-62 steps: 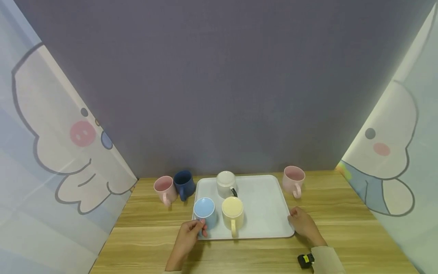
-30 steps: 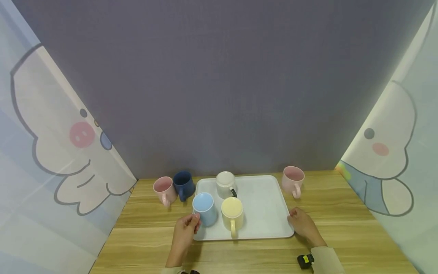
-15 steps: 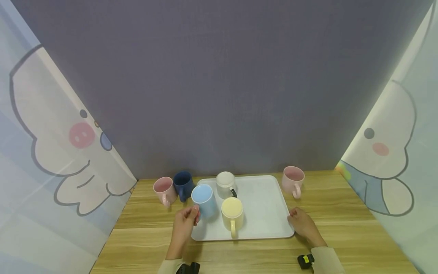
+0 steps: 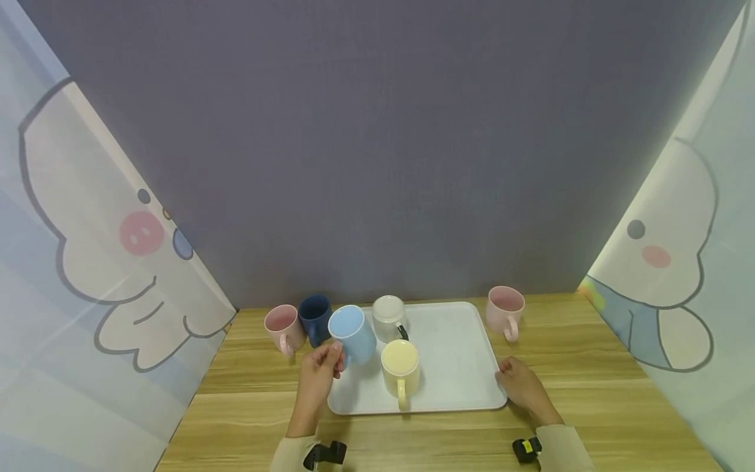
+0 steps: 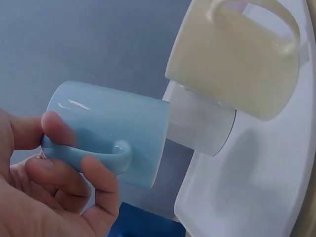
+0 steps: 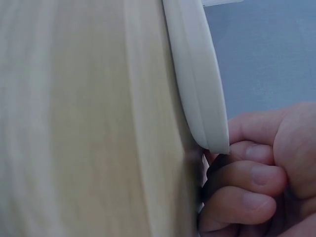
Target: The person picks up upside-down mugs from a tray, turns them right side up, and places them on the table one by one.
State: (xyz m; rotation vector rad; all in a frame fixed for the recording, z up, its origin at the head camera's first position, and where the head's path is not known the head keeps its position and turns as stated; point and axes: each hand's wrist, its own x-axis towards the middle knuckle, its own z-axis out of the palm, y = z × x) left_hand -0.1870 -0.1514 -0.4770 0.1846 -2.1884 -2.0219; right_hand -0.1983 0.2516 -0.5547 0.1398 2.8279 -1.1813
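My left hand pinches the handle of a light blue mug, thumb and fingers curled on it in the left wrist view. The mug hangs tilted above the left part of a white tray, partly covering a navy mug. On the tray stand a pale yellow mug and, behind it, a white mug with a dark handle tip. My right hand grips the tray's right edge near the front corner; its curled fingers show beside and under the rim.
A pink mug stands left of the navy one on the wooden table. Another pink mug is beyond the tray's right back corner. A grey wall rises behind, with printed cloth panels at both sides.
My left hand has lifted the light blue mug off the tray and moved it toward the back, tilting it. The right hand stays at the tray's edge; the other mugs have not moved.
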